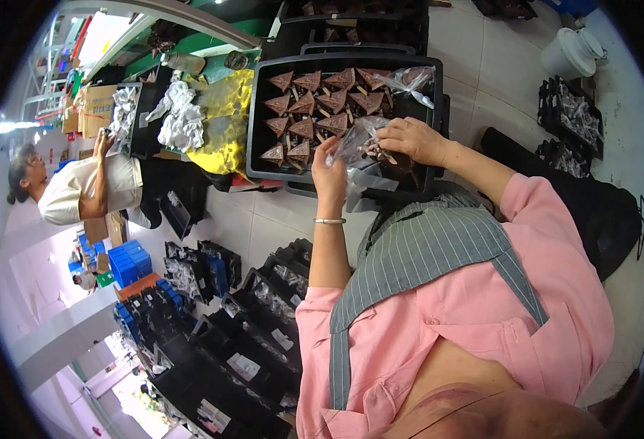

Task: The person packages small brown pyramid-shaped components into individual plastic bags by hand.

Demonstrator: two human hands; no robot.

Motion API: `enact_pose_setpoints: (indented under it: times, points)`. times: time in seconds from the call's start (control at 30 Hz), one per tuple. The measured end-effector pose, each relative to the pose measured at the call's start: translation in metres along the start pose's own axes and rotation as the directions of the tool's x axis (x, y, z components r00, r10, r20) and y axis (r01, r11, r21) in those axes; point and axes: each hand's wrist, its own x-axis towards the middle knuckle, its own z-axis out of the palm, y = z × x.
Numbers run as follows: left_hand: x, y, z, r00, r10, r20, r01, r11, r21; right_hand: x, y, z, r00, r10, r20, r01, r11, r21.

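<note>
I see my left hand (pixel 329 173) pinching the edge of a clear plastic bag (pixel 362 150), just over the near rim of the black tray (pixel 257 121). My right hand (pixel 410 139) grips the bag's other side, with a brown triangular piece (pixel 375 151) inside it. Farther into the tray lie rows of brown triangular pieces (pixel 309 106).

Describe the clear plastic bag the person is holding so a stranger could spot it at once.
Find the big black plastic tray filled with brown triangular pieces. At its near right corner, the left hand and right hand hold a clear crinkled plastic bag with a brown piece inside. Unlike the other clear bag lying at the tray's far right corner, this one is held up in both hands.
</note>
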Motion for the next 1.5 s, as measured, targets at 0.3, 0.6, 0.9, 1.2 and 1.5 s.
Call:
enact_pose_setpoints:
  times: [0.3,0.6,0.9,1.2,1.5]
  points:
    - [0.003,0.001,-0.025,0.878,0.474,-0.070,-0.303,0.662,0.686,0.020,0.001,-0.016,0.991,0.131,0.036,-0.131,0.991,-0.009]
    - [0.036,0.022,0.001,0.894,0.447,0.022,-0.373,0.717,0.588,0.037,0.007,-0.049,0.983,-0.113,0.142,0.108,0.993,0.039]
    - [0.119,0.023,0.037,0.977,0.110,0.183,-0.205,0.725,0.658,0.049,-0.003,-0.079,0.985,-0.003,0.175,0.044,0.973,-0.226]
    - [0.043,0.073,-0.002,0.990,-0.010,0.142,0.045,0.968,-0.248,0.062,0.020,-0.150,0.875,0.265,0.404,-0.351,0.924,0.153]
    - [-0.005,0.078,-0.027,0.743,0.666,-0.069,-0.448,0.571,0.688,0.040,-0.021,-0.082,0.933,0.086,0.350,-0.314,-0.284,0.906]
